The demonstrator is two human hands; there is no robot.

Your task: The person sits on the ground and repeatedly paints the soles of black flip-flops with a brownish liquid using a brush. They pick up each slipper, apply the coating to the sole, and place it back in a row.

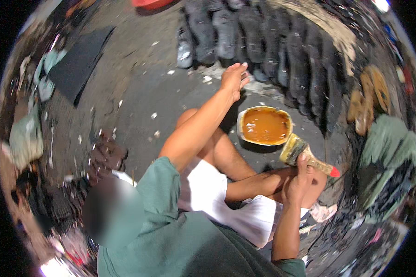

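My right hand grips a paintbrush by its red-tipped handle, over my right knee. Its broad yellowed bristles are beside the right corner of a tub with a crusted rim. Thick amber liquid, which looks like glue, fills much of the tub. My left arm stretches forward, and the left hand hovers near the close ends of a row of black shoe soles. The left fingers are apart and loosely bent, with nothing visible in them. Whether that hand touches a sole, I cannot tell.
Brown soles lie beyond the black row at right, above a crumpled grey-green cloth. A dark sheet is at left, near a pale bag. Part of a red basin shows at the top. Small white scraps dot the floor.
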